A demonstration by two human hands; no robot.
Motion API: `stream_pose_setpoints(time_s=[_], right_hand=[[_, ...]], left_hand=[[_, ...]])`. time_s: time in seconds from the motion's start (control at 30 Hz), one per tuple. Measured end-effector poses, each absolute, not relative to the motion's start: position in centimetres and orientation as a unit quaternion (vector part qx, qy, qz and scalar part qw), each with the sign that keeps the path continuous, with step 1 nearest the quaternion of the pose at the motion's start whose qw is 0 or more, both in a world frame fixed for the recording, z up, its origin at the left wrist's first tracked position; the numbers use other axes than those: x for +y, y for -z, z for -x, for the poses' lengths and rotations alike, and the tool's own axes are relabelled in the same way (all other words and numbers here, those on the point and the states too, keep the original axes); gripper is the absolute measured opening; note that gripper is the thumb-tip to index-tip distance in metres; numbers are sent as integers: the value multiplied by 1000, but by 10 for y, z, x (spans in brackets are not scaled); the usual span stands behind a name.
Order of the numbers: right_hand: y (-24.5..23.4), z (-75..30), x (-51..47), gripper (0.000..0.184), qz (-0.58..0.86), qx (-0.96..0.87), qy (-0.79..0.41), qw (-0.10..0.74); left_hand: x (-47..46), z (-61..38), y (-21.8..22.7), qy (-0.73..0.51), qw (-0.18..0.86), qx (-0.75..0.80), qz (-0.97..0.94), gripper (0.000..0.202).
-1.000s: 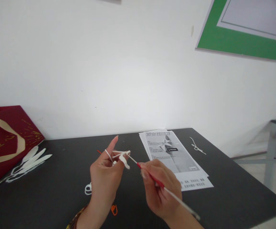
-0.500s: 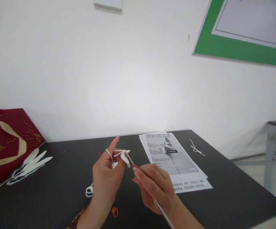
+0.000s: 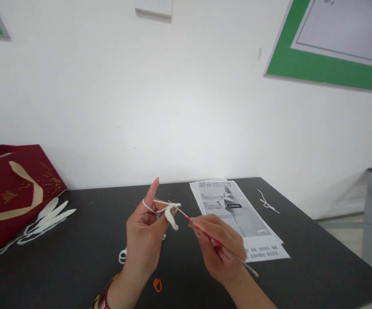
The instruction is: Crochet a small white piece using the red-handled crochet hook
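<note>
Between thumb and fingers, my left hand (image 3: 144, 234) pinches a small white crochet piece (image 3: 172, 218), its index finger raised with white yarn (image 3: 147, 206) looped round it. My right hand (image 3: 221, 244) grips a crochet hook (image 3: 216, 241) with a red middle and a thin metal shaft, much as one holds a pen. The hook's tip meets the white stitches at the top of the piece; the exact loop is too small to make out. Below my left hand, a loose bit of white yarn (image 3: 122, 256) lies on the table, partly hidden by the wrist.
An orange stitch marker (image 3: 157, 285) lies near the front of the black table (image 3: 86, 253). At left, several white crocheted petals (image 3: 49, 219) rest beside a dark red bag (image 3: 12, 206). Printed sheets (image 3: 253, 231) and a knotted white string (image 3: 267, 204) lie at right, with a wall behind.
The hook has swung to a flatter angle, and my right hand has shifted slightly right. More of the crochet piece hangs in view below my left thumb. The whole view has shifted a little.
</note>
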State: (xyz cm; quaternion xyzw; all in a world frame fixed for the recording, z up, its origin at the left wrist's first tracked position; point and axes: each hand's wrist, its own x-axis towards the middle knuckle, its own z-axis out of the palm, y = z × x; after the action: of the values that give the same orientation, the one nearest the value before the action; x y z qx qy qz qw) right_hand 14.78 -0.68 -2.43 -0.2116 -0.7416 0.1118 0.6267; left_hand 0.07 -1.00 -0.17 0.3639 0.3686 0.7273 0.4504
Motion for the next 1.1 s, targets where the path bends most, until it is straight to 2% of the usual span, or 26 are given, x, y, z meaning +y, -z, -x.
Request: stream_pose_setpoints(time_s=[0.13,0.23,0.43,0.5,0.57,0.63,0.7,0.83,0.9,1.03,1.1], right_hand=[[24,-147,-2,24,251,-637,-307,661],[22,-149,1,22,239,-639,-341,646],[16,-155,-2,38,193,-762,-192,588],[17,-155,-4,44,167,-786,-116,584],[19,-154,-7,49,153,-796,-63,582],[19,-152,-9,49,164,-794,-46,584],[17,-152,-11,48,179,-780,-58,597],[14,-156,-10,43,161,-766,-119,611],[15,-158,-9,43,151,-780,-102,599],[19,-160,-9,43,130,-822,10,555],[19,-159,-10,44,134,-823,17,552]], left_hand=[[-11,-3,4,-743,447,342,-361,73],[-10,-4,6,-738,475,334,-344,74],[-8,0,-1,-694,590,300,-286,64],[-9,2,-1,-687,576,306,-320,68],[-10,5,0,-699,520,307,-384,77],[-11,6,2,-714,454,300,-440,83],[-11,7,3,-715,440,296,-455,83],[-9,8,-2,-668,552,301,-398,77],[-8,9,-6,-649,594,294,-374,74],[-8,11,-10,-646,603,298,-362,74],[-9,13,-9,-644,586,307,-384,77]])
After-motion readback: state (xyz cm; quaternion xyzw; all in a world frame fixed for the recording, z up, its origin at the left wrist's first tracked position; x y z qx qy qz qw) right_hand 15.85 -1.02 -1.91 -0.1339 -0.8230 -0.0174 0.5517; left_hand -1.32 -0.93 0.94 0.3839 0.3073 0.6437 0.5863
